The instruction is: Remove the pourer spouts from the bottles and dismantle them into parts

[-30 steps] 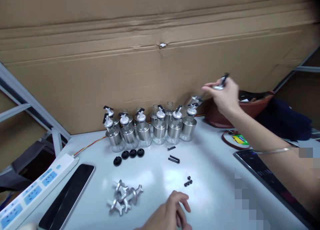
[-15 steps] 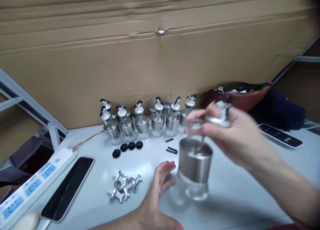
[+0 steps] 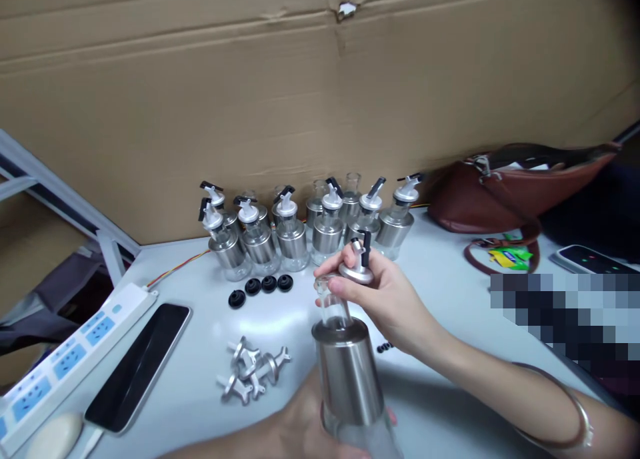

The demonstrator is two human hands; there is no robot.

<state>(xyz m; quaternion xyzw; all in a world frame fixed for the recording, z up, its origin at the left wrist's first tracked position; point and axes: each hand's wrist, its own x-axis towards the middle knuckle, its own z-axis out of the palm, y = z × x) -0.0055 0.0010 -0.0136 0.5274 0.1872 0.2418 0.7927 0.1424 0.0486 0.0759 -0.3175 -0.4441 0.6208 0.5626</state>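
Note:
A glass bottle with a brushed steel sleeve (image 3: 350,376) stands tilted near the front edge of view. Around its lower glass part my left hand (image 3: 313,422) is wrapped, partly hidden by the bottle. My right hand (image 3: 383,296) grips a silver pourer with a black flap (image 3: 357,269) beside the bottle's open neck, its fingertips at the rim. Several similar bottles (image 3: 293,239) stand behind, many topped with pourers. Black round caps (image 3: 269,284) lie in a row before them, and loose silver spouts (image 3: 250,372) are heaped to the left of my left hand.
On the left lie a black phone (image 3: 140,366) and a white power strip (image 3: 75,352). A brown bag (image 3: 530,192) and a green-yellow packet (image 3: 510,258) are at the right. Tall cardboard (image 3: 250,112) stands behind the bottles. Small black parts (image 3: 385,347) lie right of the held bottle.
My left hand has moved from beside the bottle to hold its lower part. The bottle and my right hand have shifted left, and the view has turned right.

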